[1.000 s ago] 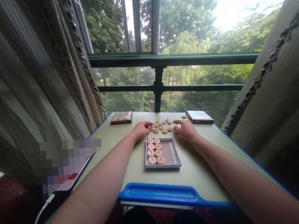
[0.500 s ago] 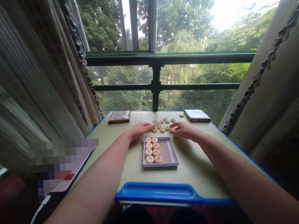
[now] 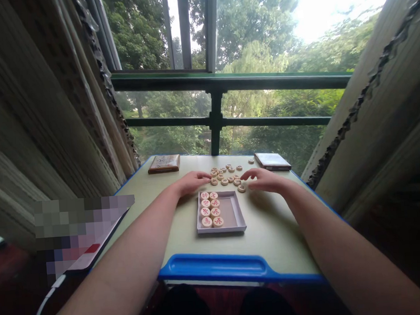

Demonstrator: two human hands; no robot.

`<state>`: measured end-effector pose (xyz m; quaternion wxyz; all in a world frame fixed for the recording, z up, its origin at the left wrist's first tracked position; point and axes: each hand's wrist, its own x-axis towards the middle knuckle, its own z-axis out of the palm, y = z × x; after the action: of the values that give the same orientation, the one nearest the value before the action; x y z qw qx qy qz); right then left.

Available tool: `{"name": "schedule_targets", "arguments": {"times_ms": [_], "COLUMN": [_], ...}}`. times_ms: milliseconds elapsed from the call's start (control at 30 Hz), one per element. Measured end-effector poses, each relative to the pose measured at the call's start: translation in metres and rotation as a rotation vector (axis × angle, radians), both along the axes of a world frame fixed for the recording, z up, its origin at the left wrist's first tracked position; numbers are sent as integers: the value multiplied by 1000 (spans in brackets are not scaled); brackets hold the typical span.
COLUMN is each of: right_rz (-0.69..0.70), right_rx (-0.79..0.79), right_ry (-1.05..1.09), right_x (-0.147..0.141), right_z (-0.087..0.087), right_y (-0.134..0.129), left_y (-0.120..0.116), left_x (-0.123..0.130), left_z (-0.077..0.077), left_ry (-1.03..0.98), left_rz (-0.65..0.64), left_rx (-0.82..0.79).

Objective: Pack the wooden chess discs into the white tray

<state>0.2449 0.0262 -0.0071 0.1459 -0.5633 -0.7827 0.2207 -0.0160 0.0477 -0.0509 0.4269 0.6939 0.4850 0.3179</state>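
Several round wooden pieces [image 3: 225,181] lie loosely grouped on the pale green table between my hands. My left hand [image 3: 196,181] is at the group's left edge, fingers apart and holding nothing. On the right, my right hand [image 3: 264,179] hovers beside the pieces with its fingers spread, near a single piece [image 3: 241,188] at the front of the group. Closer to me is a shallow white box [image 3: 239,212]. Its left side holds two columns of pieces with red characters [image 3: 215,212]; the right side of the box shows its bare bottom.
A brown box [image 3: 164,163] sits at the table's back left, and a white-topped one [image 3: 272,161] at the back right. The table's front edge has a blue tray [image 3: 217,268]. Left of the table are a blurred-out device and a white cable [image 3: 47,301].
My right hand has drawn slightly away from the pieces, uncovering those at the group's right front. The whole view has shifted a little, so the table appears further left.
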Motion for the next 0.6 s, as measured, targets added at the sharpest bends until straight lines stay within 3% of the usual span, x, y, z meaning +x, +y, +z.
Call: {"name": "schedule_targets", "arguments": {"times_ms": [200,400,500,600], "right_rz": [67,47,145,117], "right_rx": [42,321,327,338], "right_ry": [-51,90,104,136], "right_x": [-3,-14,-18,-17], "right_z": [-11,-32,-36,-39], "right_y": [5,14,16,18], "left_y": [-9,-3,-1,-3], "left_x": [1,3,5,7], "left_z": [10,5,4,8], "left_ry": [12,65,187,264], "left_rz": [-58,-17,-25,-12], "left_rx": [-40,7,82,93]}}
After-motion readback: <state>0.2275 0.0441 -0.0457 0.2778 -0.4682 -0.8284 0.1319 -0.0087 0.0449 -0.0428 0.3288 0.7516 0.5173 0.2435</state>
